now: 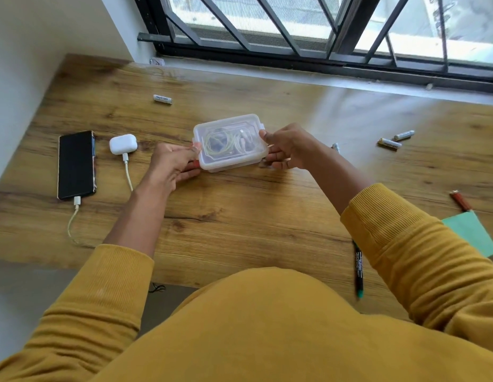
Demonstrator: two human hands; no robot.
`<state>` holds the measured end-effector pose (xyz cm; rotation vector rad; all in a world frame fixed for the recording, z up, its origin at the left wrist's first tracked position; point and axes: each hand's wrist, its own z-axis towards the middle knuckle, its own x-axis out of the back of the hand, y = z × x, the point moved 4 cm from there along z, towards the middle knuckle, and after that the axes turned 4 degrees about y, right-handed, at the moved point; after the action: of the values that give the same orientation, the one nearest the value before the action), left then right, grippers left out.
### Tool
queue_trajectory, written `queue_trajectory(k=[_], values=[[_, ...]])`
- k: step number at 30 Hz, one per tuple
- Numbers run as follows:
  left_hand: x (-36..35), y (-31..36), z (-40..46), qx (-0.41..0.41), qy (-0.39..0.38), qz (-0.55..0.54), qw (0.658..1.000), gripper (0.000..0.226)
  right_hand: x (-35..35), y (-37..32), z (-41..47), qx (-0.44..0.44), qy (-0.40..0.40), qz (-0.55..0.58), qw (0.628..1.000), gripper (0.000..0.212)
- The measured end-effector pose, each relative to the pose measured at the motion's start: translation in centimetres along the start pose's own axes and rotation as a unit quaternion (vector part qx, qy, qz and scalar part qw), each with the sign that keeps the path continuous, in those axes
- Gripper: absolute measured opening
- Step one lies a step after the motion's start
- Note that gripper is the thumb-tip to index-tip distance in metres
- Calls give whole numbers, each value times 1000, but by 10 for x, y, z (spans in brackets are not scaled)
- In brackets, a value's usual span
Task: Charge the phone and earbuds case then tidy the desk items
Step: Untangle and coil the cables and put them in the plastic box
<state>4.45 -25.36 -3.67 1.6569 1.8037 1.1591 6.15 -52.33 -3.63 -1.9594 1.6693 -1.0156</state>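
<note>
A clear plastic box (229,142) with its lid on sits at the middle of the wooden desk (239,216), coiled white cables showing through it. My left hand (173,164) grips its left end, thumb on the lid. My right hand (288,147) grips its right end the same way. At the left lies a black phone (76,164) with a white cable (74,216) plugged into its near end. Beside it a white earbuds case (123,144) has another white cable (127,172) plugged in.
Loose batteries lie at the back left (162,99) and at the right (389,143) (404,135), another (335,146) peeks out behind my right wrist. A black marker (358,268), a green sticky pad (472,232) and a red-brown pen (460,200) lie near right.
</note>
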Motion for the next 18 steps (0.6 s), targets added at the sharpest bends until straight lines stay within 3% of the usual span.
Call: queue_trajectory(k=[4, 8, 10, 13, 18], values=[[7, 2, 0, -87, 64, 65, 992, 22, 4, -1, -2, 32, 29, 2, 999, 41], [3, 11, -18, -239, 144, 221, 934, 21, 7, 3, -4, 120, 51, 45, 990, 39], [0, 13, -26, -282, 169, 251, 911, 25, 7, 5, -5, 150, 118, 9, 982, 37], [-1, 14, -31, -308, 186, 272, 893, 31, 3, 3, -11, 200, 208, -78, 954, 27], [-1, 15, -35, -318, 188, 272, 889, 36, -6, -4, -20, 267, 267, -190, 906, 20]])
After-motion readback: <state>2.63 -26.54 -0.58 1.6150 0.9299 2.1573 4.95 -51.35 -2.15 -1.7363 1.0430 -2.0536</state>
